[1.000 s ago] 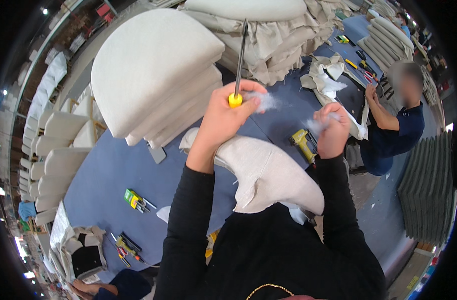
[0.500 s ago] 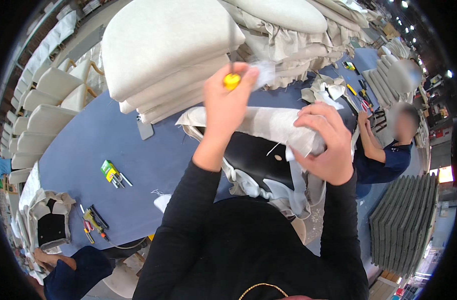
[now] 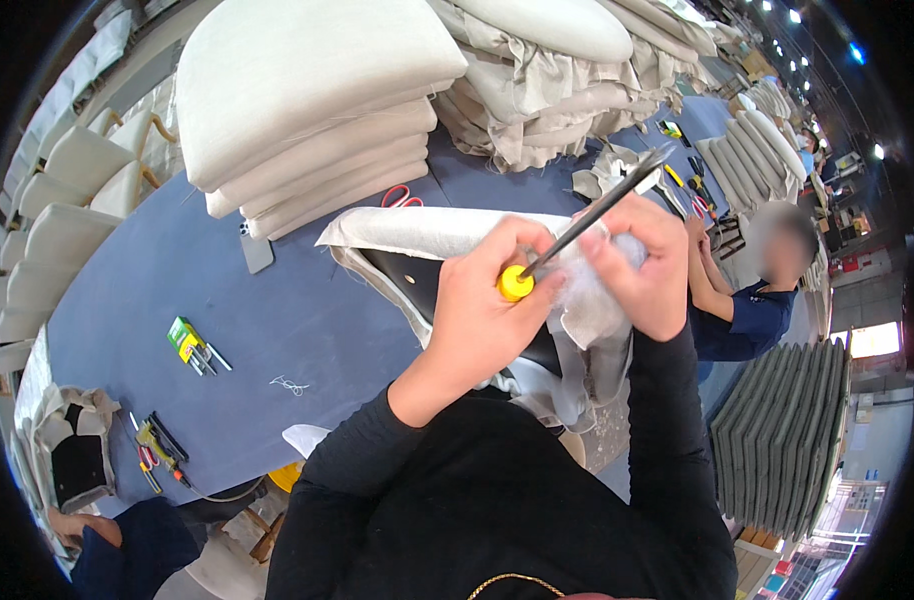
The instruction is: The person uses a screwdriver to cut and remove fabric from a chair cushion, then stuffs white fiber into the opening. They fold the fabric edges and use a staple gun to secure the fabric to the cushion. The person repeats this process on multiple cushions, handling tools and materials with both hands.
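Note:
My left hand (image 3: 492,295) is closed round a screwdriver-like tool with a yellow handle (image 3: 515,284); its dark shaft slants up and to the right, past my right hand. My right hand (image 3: 649,262) has its fingers curled over white fluffy stuffing (image 3: 632,250) at the right corner of a seat piece. More stuffing (image 3: 580,285) shows blurred between both hands. Beige fabric (image 3: 427,230) covers the far edge of the seat piece, whose black underside (image 3: 392,268) faces up. Loose fabric and pale lining (image 3: 547,390) hang at its near edge.
Stacked beige cushions (image 3: 317,90) stand beyond, with red-handled scissors (image 3: 402,197) and a phone (image 3: 257,250) beside them. On the blue table (image 3: 247,330) lie a green-yellow box (image 3: 187,342) and a staple gun (image 3: 159,440). Co-workers are at left (image 3: 137,545) and right (image 3: 752,310).
My left hand has come down and right with the tool, bringing it beside my right hand. The white tuft near it is now between the hands. The view has shifted slightly; scissors now show.

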`<move>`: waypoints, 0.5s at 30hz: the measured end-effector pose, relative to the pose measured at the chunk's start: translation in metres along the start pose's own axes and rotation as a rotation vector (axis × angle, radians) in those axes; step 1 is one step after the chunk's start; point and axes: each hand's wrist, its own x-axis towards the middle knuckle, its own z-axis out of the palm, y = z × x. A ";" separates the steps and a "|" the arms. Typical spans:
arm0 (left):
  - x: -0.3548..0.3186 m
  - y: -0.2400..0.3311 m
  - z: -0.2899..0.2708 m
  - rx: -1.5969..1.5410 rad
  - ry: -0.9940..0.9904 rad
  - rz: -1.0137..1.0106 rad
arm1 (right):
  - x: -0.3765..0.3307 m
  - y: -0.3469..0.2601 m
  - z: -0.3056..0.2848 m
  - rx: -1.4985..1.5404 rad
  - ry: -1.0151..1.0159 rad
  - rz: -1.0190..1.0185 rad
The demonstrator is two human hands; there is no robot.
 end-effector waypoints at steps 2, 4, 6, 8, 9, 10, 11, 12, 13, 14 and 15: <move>0.002 0.012 -0.002 0.039 -0.008 -0.044 | -0.002 -0.005 0.004 0.036 -0.008 -0.015; -0.004 0.018 -0.009 0.113 -0.037 -0.008 | -0.009 0.003 0.000 0.041 0.001 0.020; -0.018 -0.003 -0.018 0.151 -0.053 0.178 | -0.013 0.005 -0.006 0.029 0.023 0.043; -0.037 -0.021 -0.029 0.214 -0.088 0.251 | -0.018 0.011 -0.011 0.080 0.056 0.054; -0.049 -0.026 -0.034 0.258 -0.107 0.225 | -0.021 0.013 -0.013 0.096 0.060 0.068; -0.058 -0.029 -0.037 0.303 -0.127 0.201 | -0.023 0.014 -0.016 0.112 0.063 0.081; -0.065 -0.029 -0.036 0.318 -0.132 0.151 | -0.025 0.015 -0.018 0.129 0.058 0.097; -0.071 -0.029 -0.035 0.335 -0.137 0.102 | -0.026 0.016 -0.019 0.136 0.064 0.101; -0.073 -0.030 -0.034 0.352 -0.141 0.052 | -0.027 0.017 -0.020 0.145 0.069 0.105; -0.073 -0.031 -0.032 0.355 -0.132 0.069 | -0.028 0.017 -0.020 0.153 0.068 0.107; -0.072 -0.032 -0.030 0.359 -0.123 0.085 | -0.029 0.017 -0.020 0.155 0.069 0.106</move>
